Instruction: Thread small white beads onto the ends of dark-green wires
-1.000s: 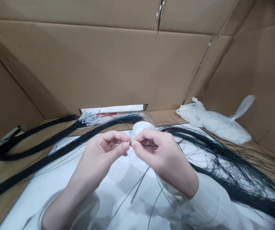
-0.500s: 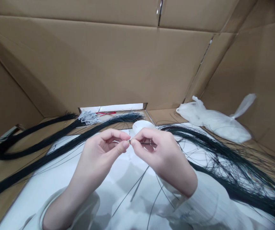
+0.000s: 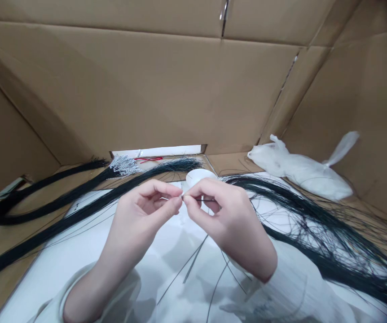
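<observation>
My left hand (image 3: 142, 215) and my right hand (image 3: 225, 215) meet fingertip to fingertip above a white sheet (image 3: 79, 251). My right hand pinches the end of a thin black cord (image 3: 195, 255) that trails down toward me. My left thumb and forefinger pinch a tiny silvery piece (image 3: 182, 196) right against the cord's end; it is too small to make out. A small white dish (image 3: 198, 176) stands just behind my fingers.
A loose heap of black cords (image 3: 314, 229) spreads to the right. Long cord bundles (image 3: 55, 197) with silver ends (image 3: 124, 165) lie at the left. A white plastic bag (image 3: 301, 172) lies at the back right. Cardboard walls (image 3: 166, 89) close in all around.
Both hands have drifted slightly upward and stayed pinched together; nothing else has moved.
</observation>
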Tool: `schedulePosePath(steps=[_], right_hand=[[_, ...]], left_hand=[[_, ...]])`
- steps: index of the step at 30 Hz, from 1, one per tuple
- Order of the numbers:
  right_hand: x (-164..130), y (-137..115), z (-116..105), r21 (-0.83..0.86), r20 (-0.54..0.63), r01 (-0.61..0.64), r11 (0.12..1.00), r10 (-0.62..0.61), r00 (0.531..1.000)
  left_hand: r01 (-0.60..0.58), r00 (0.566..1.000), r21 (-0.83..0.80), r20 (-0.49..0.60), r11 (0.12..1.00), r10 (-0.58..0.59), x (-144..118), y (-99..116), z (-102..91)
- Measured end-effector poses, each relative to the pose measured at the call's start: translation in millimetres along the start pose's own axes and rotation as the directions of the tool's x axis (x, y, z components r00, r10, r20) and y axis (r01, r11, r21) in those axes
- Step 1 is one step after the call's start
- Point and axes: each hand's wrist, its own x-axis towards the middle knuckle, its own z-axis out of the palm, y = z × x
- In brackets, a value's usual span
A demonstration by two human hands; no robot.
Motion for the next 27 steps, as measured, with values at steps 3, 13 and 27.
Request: schedulePosePath(steps=[3,13,27], right_hand=[[0,0,0,0.007,0.003,-0.001,1.0,0.001,1.0],[1,4,0,-0.009,0.045,-0.033,0.999,0.033,0.998],[11,24,11,0.184,0.165,-0.122,0.975,0.092,0.982]], left_hand=[[-0.025,1.0,0.003,-0.005,1.0,0.025,-1,0,-0.4],[-0.096,0.994,0.287,-0.018,0.953,0.106,-4,4,-1.4],[-0.236,0.957,0.567,-0.006,0.789,0.291,-2,-5,-0.4]])
